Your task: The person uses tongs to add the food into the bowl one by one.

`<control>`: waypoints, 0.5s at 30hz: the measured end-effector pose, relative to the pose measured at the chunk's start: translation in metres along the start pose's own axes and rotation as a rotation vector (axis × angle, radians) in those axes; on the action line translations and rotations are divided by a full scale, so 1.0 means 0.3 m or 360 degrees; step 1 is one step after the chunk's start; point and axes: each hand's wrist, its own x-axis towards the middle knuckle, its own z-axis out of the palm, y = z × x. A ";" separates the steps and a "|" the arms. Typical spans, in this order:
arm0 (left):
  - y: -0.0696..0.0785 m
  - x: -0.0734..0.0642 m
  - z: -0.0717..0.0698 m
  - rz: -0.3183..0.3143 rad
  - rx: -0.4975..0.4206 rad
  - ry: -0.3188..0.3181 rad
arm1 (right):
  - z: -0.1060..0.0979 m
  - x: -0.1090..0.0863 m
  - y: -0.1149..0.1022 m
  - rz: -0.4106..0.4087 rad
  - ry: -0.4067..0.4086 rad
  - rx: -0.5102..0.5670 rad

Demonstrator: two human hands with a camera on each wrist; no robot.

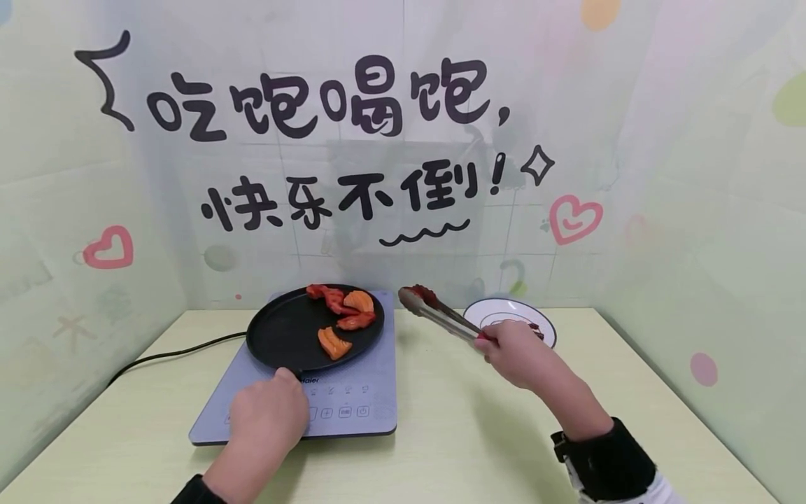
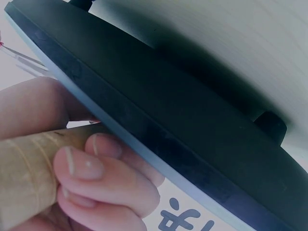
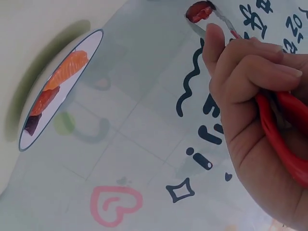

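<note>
My left hand grips the handle of a round black frying pan at the left. In the left wrist view, the fingers wrap a pale wooden handle. Red wing-like pieces and orange salmon-like pieces lie in the pan's right half. At the right, my right hand holds red-handled metal tongs, raised between pan and plate. Their tips pinch a dark red piece of meat. Behind this hand, partly hidden by it, stands a white blue-rimmed plate.
The pan sits on a grey induction cooker, whose black cord runs off left. An orange slice, a red piece and a dark piece lie on the plate. A printed backdrop encloses the table.
</note>
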 end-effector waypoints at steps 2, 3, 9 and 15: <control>0.001 0.000 0.000 0.0002 0.0002 0.0001 | 0.013 -0.001 -0.014 0.0027 -0.0017 0.0071; 0.002 -0.001 0.000 0.0003 0.0003 0.0002 | 0.019 -0.001 -0.022 0.0031 -0.0012 0.0093; 0.004 -0.001 -0.001 0.0006 -0.0003 0.0000 | 0.071 -0.002 -0.081 0.0055 0.0003 0.0289; 0.003 0.002 0.000 0.0000 0.0000 -0.0012 | 0.127 -0.004 -0.142 -0.0054 -0.0005 0.0370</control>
